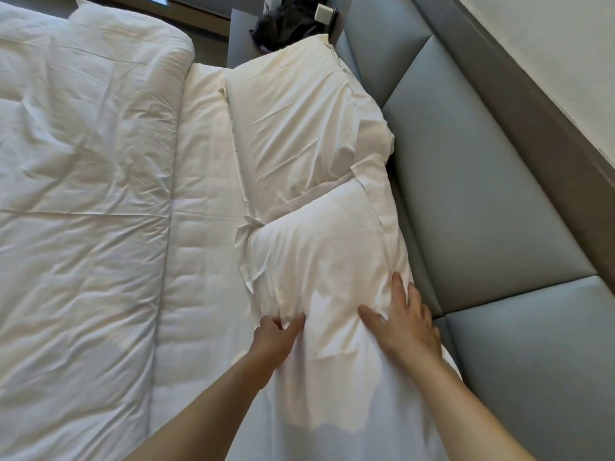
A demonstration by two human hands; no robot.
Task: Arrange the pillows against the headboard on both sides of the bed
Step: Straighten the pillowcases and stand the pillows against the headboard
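Two white pillows lie end to end along the grey padded headboard (482, 181). The far pillow (299, 118) rests flat near the bed's far corner. The near pillow (319, 247) overlaps its end and touches the headboard. My left hand (274, 336) pinches the near pillow's fabric on its bed-side edge. My right hand (404, 322) lies with fingers spread on the pillow's headboard-side edge, pressing down on it.
A rumpled white duvet (83, 194) covers the left of the bed, with bare quilted mattress cover (199, 244) between it and the pillows. A grey nightstand (243, 31) with a dark bag (286, 21) stands beyond the far pillow. A wall ledge (539, 104) runs above the headboard.
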